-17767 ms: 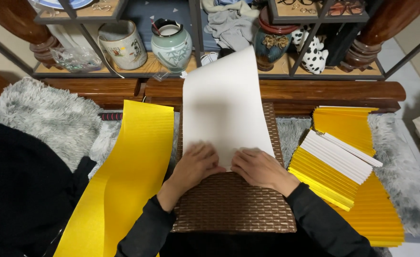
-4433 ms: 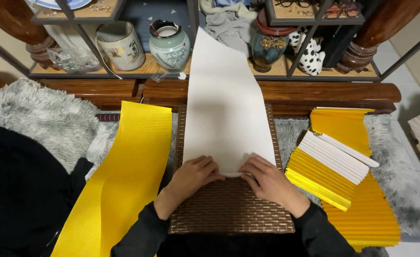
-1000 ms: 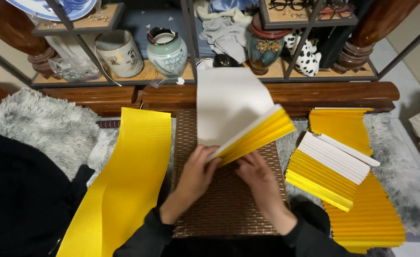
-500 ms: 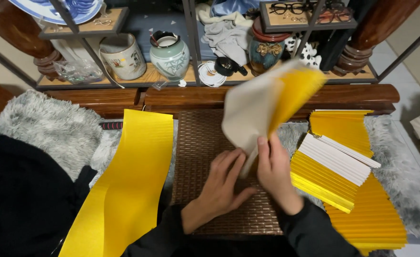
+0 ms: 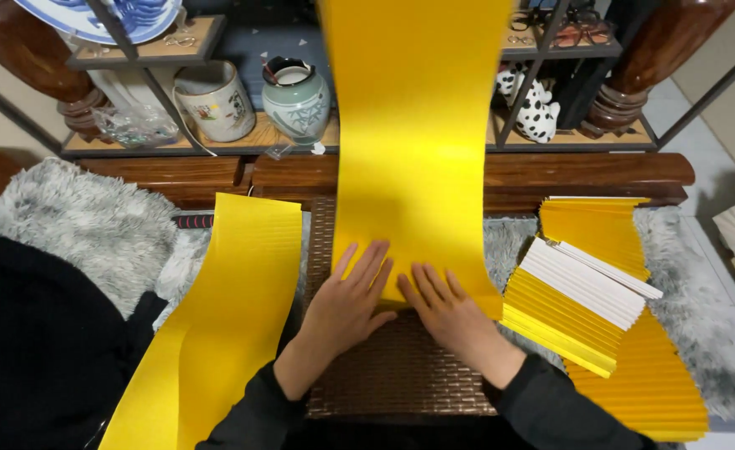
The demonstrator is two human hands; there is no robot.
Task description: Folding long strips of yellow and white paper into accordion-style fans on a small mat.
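We sit at a low wooden shelf unit (image 5: pixel 484 167) crowded with pots, looking down on a grey shaggy rug (image 5: pixel 84 221) and a brown woven mat (image 5: pixel 401 371) that serves as our bench. Our left hand (image 5: pixel 347 300) and right hand (image 5: pixel 447 308) lie flat, fingers spread, side by side on the near end of a long yellow paper sheet (image 5: pixel 417 142); neither is clenched, both press the paper down onto the mat. The sheet's far end rises steeply, blurred, in front of the shelves. We judge the step in hand to be pinning the near edge for a first narrow fold; the next move would call for even pressure from both hands so the crease runs straight across.

Left of the mat lies a second creased yellow strip (image 5: pixel 217 325). To the right sits a pleated stack of yellow and white paper (image 5: pixel 580 304) on more pleated yellow sheets (image 5: pixel 642 383). On the shelf stand a pale green ceramic vase (image 5: pixel 297 96), a white painted jar (image 5: pixel 213 100) and a spotted dog figurine (image 5: pixel 534 108).
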